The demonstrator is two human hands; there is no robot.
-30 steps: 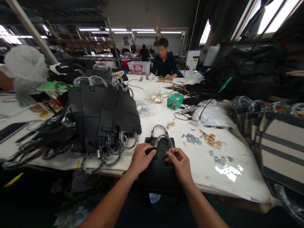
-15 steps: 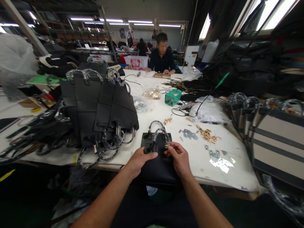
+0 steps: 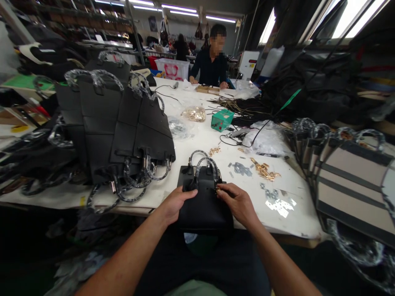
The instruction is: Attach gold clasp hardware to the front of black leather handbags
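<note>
A small black handbag (image 3: 204,211) lies at the table's front edge, its two plastic-wrapped handles (image 3: 207,161) pointing away from me. My left hand (image 3: 173,204) grips the bag's left side, with the thumb laid flat on the upper face. My right hand (image 3: 238,202) is over the bag's right edge, thumb and fingertips pinched on a small gold metal fitting (image 3: 217,189). The fitting is at the bag's face, just below the right handle end; its exact shape is mostly hidden by the fingers.
Black bags (image 3: 101,123) stand stacked at left, and beige-and-black bag panels (image 3: 352,185) lean at right. Gold fittings (image 3: 264,169), metal plates (image 3: 242,168) and a green control box (image 3: 222,120) lie on the white table (image 3: 203,142). A co-worker (image 3: 211,61) sits opposite.
My right hand has moved the gold fitting slightly down the bag's face, away from the handle. My left hand keeps its hold on the bag. The whole view has shifted a little.
</note>
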